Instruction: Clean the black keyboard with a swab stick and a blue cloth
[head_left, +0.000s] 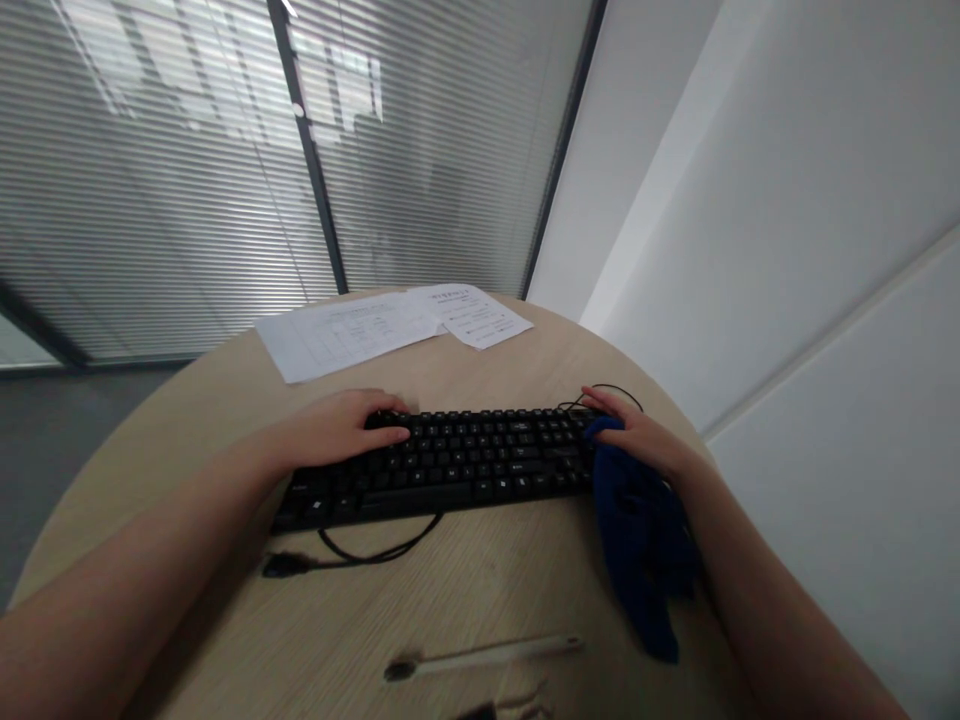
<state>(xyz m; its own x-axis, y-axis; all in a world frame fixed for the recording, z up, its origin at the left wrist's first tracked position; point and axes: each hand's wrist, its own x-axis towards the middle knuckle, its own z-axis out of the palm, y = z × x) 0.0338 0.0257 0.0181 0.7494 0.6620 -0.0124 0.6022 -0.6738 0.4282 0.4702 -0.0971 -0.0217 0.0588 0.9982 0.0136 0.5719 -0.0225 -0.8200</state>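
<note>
A black keyboard (457,465) lies across the wooden table in front of me. My left hand (345,425) grips its left part, with the thumb over the keys and the other fingers at the far edge. At the right end, my right hand (634,432) holds a blue cloth (645,545) against the keyboard. The cloth hangs down towards me over the tabletop. A black cable (375,557) with a dark plug comes out from under the keyboard's near edge. Nearer to me lies a slim light-handled brush (487,655) with a dark head, like a toothbrush.
Printed paper sheets (352,330) lie at the far side of the round table (510,570). Another thin black cable (626,390) loops behind my right hand. A partly cut-off object (517,710) sits at the bottom edge. A white wall (810,250) stands close on the right.
</note>
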